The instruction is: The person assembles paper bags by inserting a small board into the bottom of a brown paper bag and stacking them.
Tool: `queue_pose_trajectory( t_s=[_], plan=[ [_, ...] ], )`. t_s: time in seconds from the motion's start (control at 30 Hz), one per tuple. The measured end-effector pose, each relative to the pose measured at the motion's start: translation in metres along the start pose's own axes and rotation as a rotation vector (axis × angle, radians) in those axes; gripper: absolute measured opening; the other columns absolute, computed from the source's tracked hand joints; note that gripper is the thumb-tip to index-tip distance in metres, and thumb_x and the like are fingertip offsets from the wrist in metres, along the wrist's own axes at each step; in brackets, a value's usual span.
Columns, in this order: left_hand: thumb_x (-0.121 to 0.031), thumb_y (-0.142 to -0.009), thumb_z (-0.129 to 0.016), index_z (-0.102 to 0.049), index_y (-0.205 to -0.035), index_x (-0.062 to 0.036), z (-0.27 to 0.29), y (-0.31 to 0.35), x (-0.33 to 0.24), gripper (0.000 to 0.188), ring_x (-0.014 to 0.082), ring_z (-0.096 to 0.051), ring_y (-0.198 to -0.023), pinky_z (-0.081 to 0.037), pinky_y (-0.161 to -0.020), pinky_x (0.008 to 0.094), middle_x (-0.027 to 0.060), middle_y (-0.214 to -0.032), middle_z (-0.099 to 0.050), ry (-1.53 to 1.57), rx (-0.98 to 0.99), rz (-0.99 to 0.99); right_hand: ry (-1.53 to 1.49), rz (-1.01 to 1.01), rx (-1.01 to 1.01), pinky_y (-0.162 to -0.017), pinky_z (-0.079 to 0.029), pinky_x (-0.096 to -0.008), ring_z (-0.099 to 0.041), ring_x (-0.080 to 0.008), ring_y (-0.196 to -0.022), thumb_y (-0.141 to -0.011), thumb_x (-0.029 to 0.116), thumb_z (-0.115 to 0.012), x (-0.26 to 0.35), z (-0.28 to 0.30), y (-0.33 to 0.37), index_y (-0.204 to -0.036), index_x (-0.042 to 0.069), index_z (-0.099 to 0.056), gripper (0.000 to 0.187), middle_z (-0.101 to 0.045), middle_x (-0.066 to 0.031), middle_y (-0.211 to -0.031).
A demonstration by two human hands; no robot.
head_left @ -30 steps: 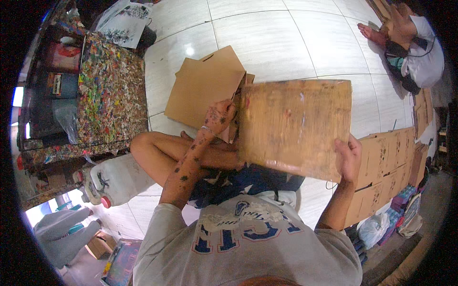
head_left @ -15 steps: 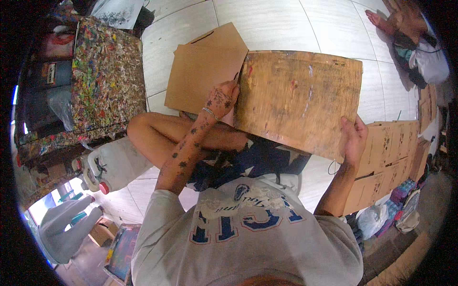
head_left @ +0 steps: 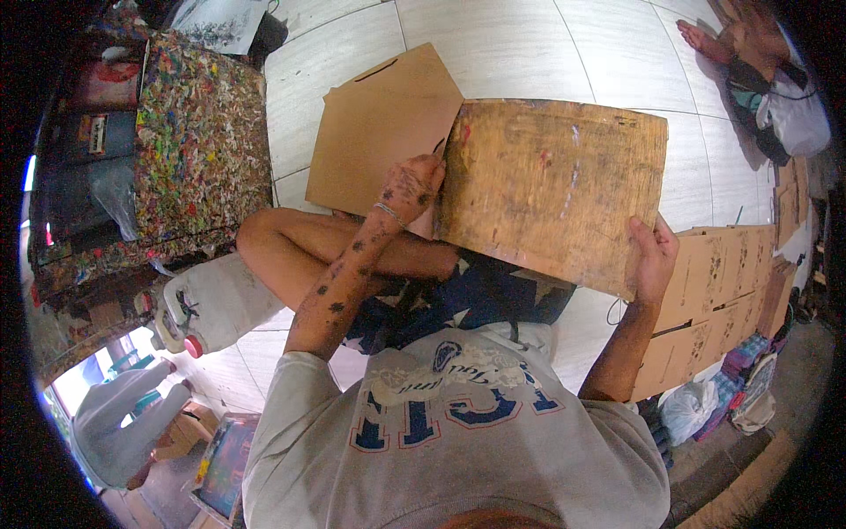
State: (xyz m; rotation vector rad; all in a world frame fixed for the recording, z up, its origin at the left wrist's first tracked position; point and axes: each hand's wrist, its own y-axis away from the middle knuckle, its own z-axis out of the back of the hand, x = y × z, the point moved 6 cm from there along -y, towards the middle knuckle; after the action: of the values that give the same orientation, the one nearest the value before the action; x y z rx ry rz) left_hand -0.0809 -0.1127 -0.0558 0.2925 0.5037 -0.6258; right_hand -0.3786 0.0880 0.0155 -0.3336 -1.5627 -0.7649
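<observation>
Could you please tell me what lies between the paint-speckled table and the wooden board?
In the head view, white floor tiles and brown cardboard lie between table and board, with the left hand at the board's edge and a bent leg below.

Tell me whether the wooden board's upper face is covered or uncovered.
Uncovered: wood grain and paint marks show across the wooden board; the right hand holds its edge.

Floor tiles (head_left: pixel 493 53) bright; corners black, grainy; rim bends edges.
</observation>
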Motion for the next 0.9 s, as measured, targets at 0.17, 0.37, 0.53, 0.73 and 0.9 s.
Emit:
queue_pose_trajectory(
  t_s=[0.17, 0.37, 0.53, 0.73, 0.9],
  plan=[
    [-0.024, -0.091, -0.049, -0.062, -0.091, -0.0005, -0.002, -0.003, 0.006, 0.027, 0.0406, -0.061, -0.075, -0.048, -0.068, 0.0476, 0.0231, -0.085, -0.063, 0.045, 0.041, -0.035, -0.073, 0.004, 0.010, -0.075, -0.046, -0.0247, -0.059, -0.0127, -0.082, -0.084, 0.006, -0.062, -0.005, 0.000, -0.002, -0.109, -0.011, -0.059, 0.030, -0.065, -0.0097, -0.097],
    [-0.025, -0.091, -0.048, -0.062, -0.089, -0.0006, 0.004, -0.003, 0.000, 0.028, 0.0409, -0.060, -0.070, -0.048, -0.064, 0.0478, 0.0225, -0.080, -0.063, 0.053, 0.008, -0.061, -0.130, 0.024, -0.009, -0.072, -0.046, -0.0244, -0.058, -0.0112, -0.079, -0.086, 0.005, -0.061, -0.002, -0.012, 0.003, -0.109, -0.010, -0.059, 0.028, -0.065, -0.0081, -0.094],
    [-0.028, -0.092, -0.050, -0.062, -0.096, -0.0045, -0.003, -0.003, 0.002, 0.027, 0.0388, -0.061, -0.074, -0.049, -0.065, 0.0465, 0.0206, -0.087, -0.063, -0.015, 0.165, -0.009, 0.062, 0.009, 0.010, -0.069, -0.045, -0.0234, -0.056, -0.0094, -0.077, -0.087, 0.006, -0.058, -0.007, -0.007, 0.000, -0.110, -0.008, -0.059, 0.027, -0.065, -0.0070, -0.091],
    [-0.025, -0.091, -0.051, -0.059, -0.113, -0.0142, -0.058, 0.028, 0.050, 0.026, 0.0358, -0.059, -0.082, -0.048, -0.066, 0.0459, 0.0165, -0.098, -0.061, -0.297, 0.061, -0.253, 0.145, 0.010, -0.001, -0.068, -0.045, -0.0230, -0.056, -0.0095, -0.076, -0.087, 0.006, -0.057, -0.007, -0.017, 0.000, -0.110, -0.008, -0.059, 0.027, -0.065, -0.0060, -0.091],
    [-0.017, -0.088, -0.050, -0.053, -0.126, -0.0269, -0.057, 0.042, 0.032, 0.039, 0.0304, -0.054, -0.081, -0.044, -0.064, 0.0445, 0.0123, -0.093, -0.055, -0.877, -0.052, -0.529, -0.065, 0.005, 0.033, -0.070, -0.046, -0.0237, -0.057, -0.0104, -0.078, -0.086, 0.005, -0.059, -0.019, -0.015, -0.004, -0.112, -0.008, -0.059, 0.029, -0.065, -0.0063, -0.093]
  ],
)
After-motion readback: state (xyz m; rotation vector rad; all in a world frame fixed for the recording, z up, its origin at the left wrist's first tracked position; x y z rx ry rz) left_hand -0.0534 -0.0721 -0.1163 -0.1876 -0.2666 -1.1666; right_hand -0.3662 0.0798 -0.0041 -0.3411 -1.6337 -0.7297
